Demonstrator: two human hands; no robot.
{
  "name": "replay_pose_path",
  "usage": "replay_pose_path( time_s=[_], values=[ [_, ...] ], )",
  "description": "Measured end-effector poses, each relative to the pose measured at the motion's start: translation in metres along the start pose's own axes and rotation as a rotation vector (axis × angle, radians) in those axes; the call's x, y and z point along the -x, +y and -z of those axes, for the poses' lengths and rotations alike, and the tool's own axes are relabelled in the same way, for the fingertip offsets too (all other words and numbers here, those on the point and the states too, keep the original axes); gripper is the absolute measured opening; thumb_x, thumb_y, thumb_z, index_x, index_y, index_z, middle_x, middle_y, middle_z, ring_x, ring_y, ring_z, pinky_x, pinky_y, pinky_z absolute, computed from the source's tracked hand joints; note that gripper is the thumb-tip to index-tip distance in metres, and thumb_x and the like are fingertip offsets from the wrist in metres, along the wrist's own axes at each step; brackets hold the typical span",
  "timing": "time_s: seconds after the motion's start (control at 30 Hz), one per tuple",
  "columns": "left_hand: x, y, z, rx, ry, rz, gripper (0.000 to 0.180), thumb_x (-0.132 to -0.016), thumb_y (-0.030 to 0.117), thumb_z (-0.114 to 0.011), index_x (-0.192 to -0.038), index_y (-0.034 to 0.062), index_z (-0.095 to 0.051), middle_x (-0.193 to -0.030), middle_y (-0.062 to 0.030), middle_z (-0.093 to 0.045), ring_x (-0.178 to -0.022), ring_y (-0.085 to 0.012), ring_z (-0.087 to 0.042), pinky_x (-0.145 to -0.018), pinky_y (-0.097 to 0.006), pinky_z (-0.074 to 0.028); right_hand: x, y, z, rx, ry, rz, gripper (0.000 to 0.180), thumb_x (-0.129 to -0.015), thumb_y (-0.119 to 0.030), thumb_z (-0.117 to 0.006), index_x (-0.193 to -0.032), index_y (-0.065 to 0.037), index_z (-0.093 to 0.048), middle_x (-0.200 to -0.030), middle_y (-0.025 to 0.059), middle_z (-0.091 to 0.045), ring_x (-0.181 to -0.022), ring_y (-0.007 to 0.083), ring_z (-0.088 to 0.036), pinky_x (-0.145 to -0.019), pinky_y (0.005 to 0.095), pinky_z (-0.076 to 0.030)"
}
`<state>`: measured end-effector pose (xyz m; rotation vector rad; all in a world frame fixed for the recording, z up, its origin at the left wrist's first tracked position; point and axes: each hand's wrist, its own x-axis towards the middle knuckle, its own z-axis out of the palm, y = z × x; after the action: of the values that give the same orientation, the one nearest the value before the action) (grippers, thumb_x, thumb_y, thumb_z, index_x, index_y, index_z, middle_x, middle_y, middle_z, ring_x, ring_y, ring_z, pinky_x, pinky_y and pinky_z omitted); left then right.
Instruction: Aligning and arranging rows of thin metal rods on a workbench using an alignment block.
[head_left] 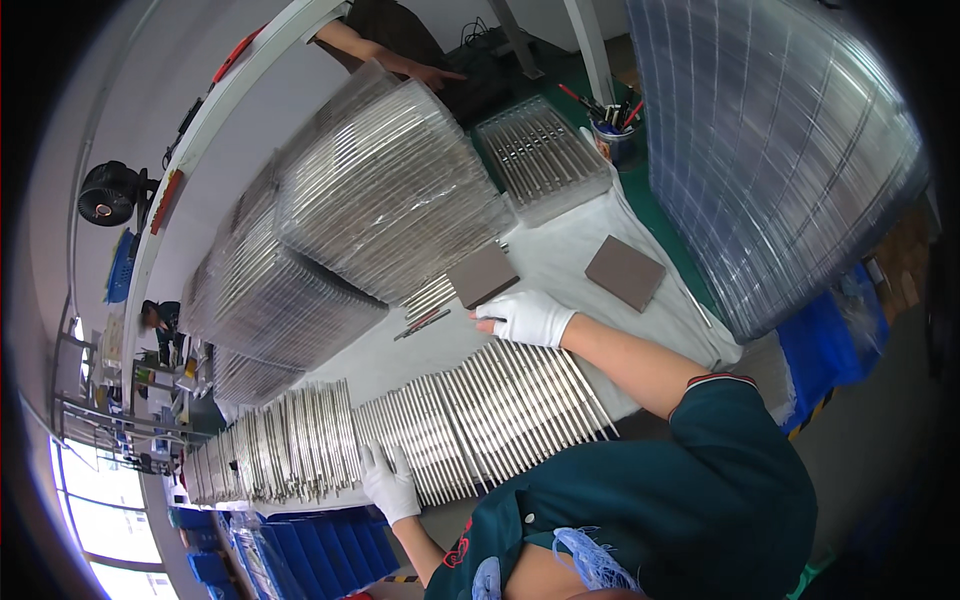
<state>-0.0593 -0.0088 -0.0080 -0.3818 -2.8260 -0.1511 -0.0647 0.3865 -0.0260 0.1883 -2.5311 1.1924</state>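
Note:
A long row of shiny metal rods point(520, 400) lies side by side along the near edge of the white-covered table point(560, 240). My left hand point(390, 485), in a white glove, rests at the row's near edge with its fingers stretched apart, touching the rods. Above the row's right part is my right hand point(533, 318), in a white glove with bare fingertips. Its fingers are closed together, and a small dark thing shows at them that I cannot make out. Just beyond those fingertips sits a brown block point(482, 275). Some thin pens or sticks point(422, 323) lie to its left.
Tall stacks of clear plastic trays point(390, 180) with rods stand at the back left. A second brown block point(625, 272) lies to the right. Farther back are a rod-filled tray point(545, 150) and a pen cup point(615, 140). Wrapped trays point(780, 150) tower at right. Another person's arm point(385, 55) reaches in.

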Motion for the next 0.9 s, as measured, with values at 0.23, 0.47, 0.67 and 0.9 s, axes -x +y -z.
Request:
replay_pose_path(
  time_s=[0.23,0.47,0.67,0.9],
  values=[
    [-0.001,0.001,0.0015,0.013,-0.004,-0.002,0.057,-0.096,0.04,-0.055,-0.13,-0.0055,-0.056,-0.134,-0.0325,-0.053,-0.119,-0.0472,-0.053,-0.102,-0.049,-0.042,-0.0007,0.0011,-0.0006,0.005,-0.002,0.005,0.034,-0.095,-0.042,-0.055,-0.113,-0.017,-0.071,-0.101,0.0132,-0.072,-0.092,0.0324,-0.068,-0.083,0.0426,-0.054],
    [-0.0005,0.001,0.0009,-0.006,0.002,0.0,0.057,-0.096,0.041,-0.054,-0.131,-0.0044,-0.056,-0.134,-0.0325,-0.053,-0.12,-0.0472,-0.052,-0.103,-0.049,-0.043,-0.0002,-0.0011,0.0015,-0.014,0.002,-0.001,0.034,-0.095,-0.04,-0.056,-0.113,-0.015,-0.071,-0.103,0.0126,-0.072,-0.093,0.0321,-0.068,-0.084,0.0416,-0.054],
    [-0.0006,0.0023,0.0021,0.004,-0.004,0.013,0.057,-0.096,0.041,-0.054,-0.13,-0.0052,-0.056,-0.134,-0.0324,-0.053,-0.12,-0.0473,-0.053,-0.102,-0.049,-0.042,-0.0008,-0.0011,0.0015,-0.005,0.003,0.012,0.034,-0.095,-0.04,-0.056,-0.111,-0.014,-0.072,-0.102,0.0129,-0.072,-0.092,0.0323,-0.068,-0.084,0.0416,-0.054],
    [0.0,0.0027,0.0022,0.013,0.001,0.014,0.058,-0.095,0.041,-0.055,-0.129,-0.0064,-0.057,-0.134,-0.0325,-0.053,-0.121,-0.0468,-0.052,-0.103,-0.049,-0.042,-0.0013,-0.0011,0.0015,0.007,-0.005,0.009,0.035,-0.095,-0.041,-0.055,-0.112,-0.015,-0.072,-0.103,0.013,-0.072,-0.092,0.0326,-0.068,-0.084,0.0416,-0.054]
  ],
)
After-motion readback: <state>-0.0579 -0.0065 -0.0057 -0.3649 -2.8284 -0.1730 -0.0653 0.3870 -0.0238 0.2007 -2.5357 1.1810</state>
